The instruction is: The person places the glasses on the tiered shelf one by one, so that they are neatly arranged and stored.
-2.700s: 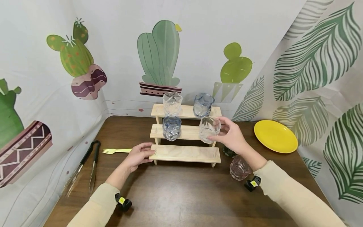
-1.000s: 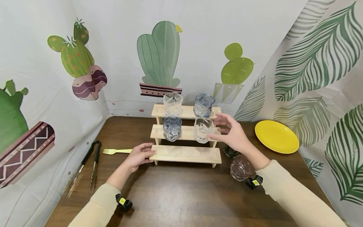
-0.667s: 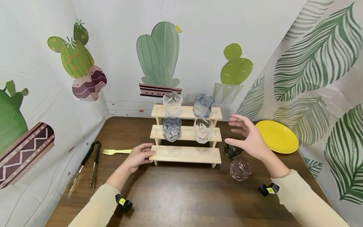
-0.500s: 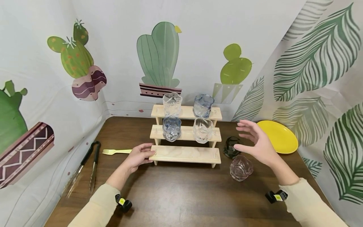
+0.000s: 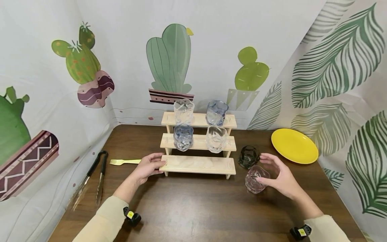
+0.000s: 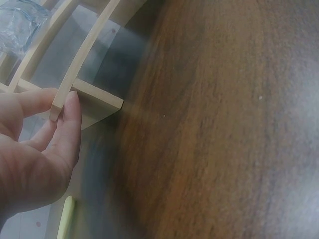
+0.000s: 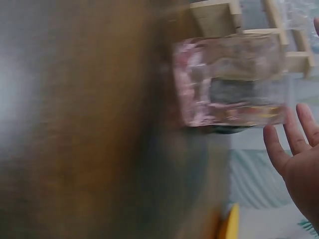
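- Pinches rack (image 5: 198, 163) by one end, mid-frame, with left hand (image 5: 147, 168), as before.
- Reaches to pink glass (image 5: 253, 184), lower right, with right hand (image 5: 283, 179) released, loose-fingered, now well apart from lower clear glass (image 5: 216, 139), centre.

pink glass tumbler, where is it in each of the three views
Head: pink glass tumbler, right of centre in the lower half.
Left wrist: not in it.
Right wrist: pink glass tumbler, above and right of centre.
Shared landmark: wooden three-tier stand, partly cut off in both wrist views.
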The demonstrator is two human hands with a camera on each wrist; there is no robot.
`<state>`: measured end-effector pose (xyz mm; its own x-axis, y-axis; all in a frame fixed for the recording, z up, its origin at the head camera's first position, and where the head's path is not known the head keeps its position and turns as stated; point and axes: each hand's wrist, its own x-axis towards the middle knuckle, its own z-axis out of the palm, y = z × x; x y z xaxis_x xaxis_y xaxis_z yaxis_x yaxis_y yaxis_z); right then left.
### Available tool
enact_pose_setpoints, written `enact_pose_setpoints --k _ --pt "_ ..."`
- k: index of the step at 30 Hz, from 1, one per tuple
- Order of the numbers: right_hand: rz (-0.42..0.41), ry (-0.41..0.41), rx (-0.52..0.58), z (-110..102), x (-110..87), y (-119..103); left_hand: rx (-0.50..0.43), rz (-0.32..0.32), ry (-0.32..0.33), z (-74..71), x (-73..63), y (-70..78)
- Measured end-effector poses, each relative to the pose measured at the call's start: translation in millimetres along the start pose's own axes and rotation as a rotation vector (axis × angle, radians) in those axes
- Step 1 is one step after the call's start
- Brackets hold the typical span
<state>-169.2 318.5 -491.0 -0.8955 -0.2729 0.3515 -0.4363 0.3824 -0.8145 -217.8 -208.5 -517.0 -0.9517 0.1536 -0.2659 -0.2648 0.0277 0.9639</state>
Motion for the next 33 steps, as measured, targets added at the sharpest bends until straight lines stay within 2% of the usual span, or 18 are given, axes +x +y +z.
enact_pose_setpoints --k 9,16,22,28,33 --pt "0.101 -0.082 0.004 8 -22.5 24 -0.008 -0.003 0.007 0.2 0.5 1.2" --pt "0.181 -0.088 -0.004 12 -27.9 32 -0.005 -0.006 0.005 0.3 0.2 1.1" --pt "0.149 -0.111 0.04 10 -27.2 39 -0.014 -0.002 0.002 0.2 0.7 0.6" --pt "0.086 -0.179 0.101 4 -23.6 43 -0.015 0.002 -0.002 0.2 0.6 0.3" --pt "0.09 -0.207 0.109 -1 -20.5 44 -0.019 -0.006 0.006 0.4 0.7 -0.5"
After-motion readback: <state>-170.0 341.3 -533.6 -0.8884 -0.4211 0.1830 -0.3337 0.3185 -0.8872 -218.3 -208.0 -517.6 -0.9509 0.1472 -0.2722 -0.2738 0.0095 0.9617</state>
